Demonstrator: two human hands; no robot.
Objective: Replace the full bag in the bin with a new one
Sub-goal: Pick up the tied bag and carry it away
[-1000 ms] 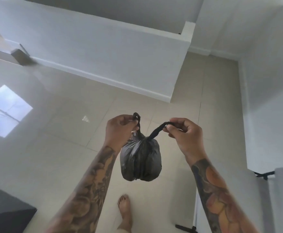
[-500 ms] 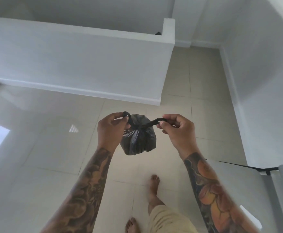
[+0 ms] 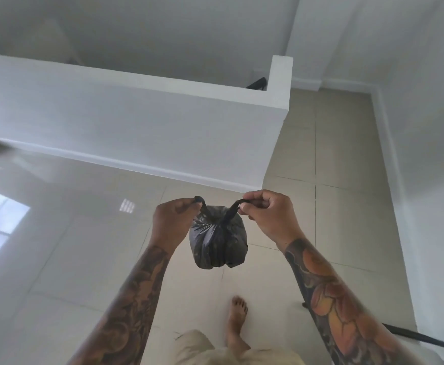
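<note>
Full black bag suspended above tiled floor, contents hidden, left hand grip pinching one twisted end, right hand grip pinching the other.

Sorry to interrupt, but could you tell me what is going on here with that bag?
A person is holding a small, full black bin bag up in the air in front of them, above a tiled floor. The left hand pinches one twisted end of the bag's top and the right hand pinches the other, pulled apart as if tying it shut. One bare foot is forward. No bin or new bag is in view.
</note>
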